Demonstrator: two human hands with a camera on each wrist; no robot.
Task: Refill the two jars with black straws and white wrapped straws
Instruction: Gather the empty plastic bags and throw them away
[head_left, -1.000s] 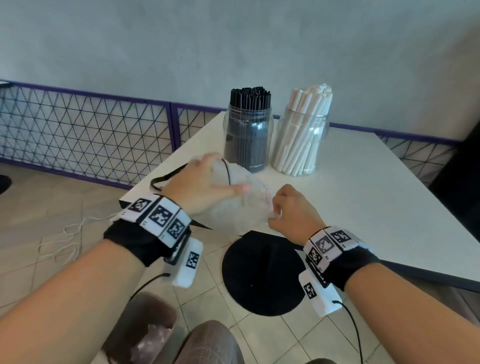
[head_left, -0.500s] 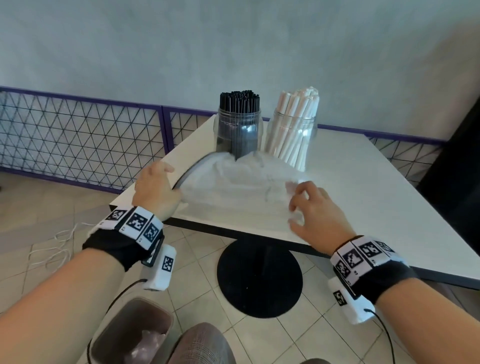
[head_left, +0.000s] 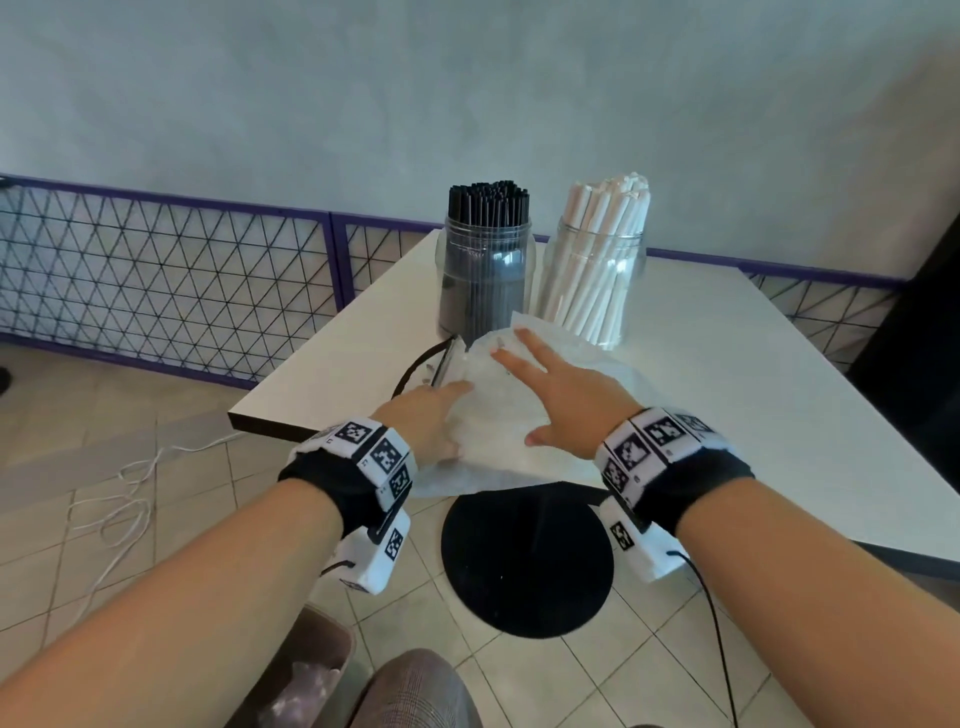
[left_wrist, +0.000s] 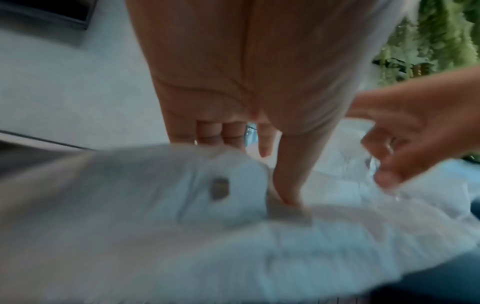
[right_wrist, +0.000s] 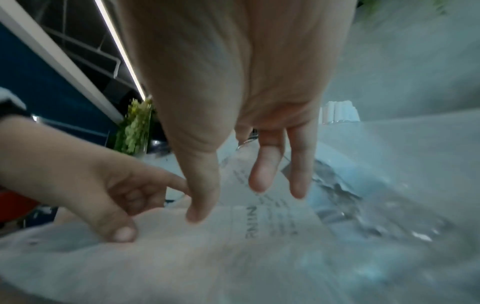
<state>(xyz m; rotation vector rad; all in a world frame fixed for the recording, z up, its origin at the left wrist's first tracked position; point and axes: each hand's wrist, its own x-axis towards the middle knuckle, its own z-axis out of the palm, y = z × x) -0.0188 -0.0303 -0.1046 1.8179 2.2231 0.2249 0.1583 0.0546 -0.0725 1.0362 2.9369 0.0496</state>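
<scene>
Now, my right hand spread flat on the crumpled plastic bag at the tabletop's near edge, left hand pinching its side (blurry), black-straw jar and white-straw jar just behind.

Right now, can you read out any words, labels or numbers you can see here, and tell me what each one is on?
"NIN": the only legible letters, part of a larger word printed on the plastic bag, read in the right wrist view.
Smaller print lines beside it on the bag: too blurred to read.
Square black-and-white code markers on the wristbands: patterns only, no words.
Jars: no label visible.
</scene>
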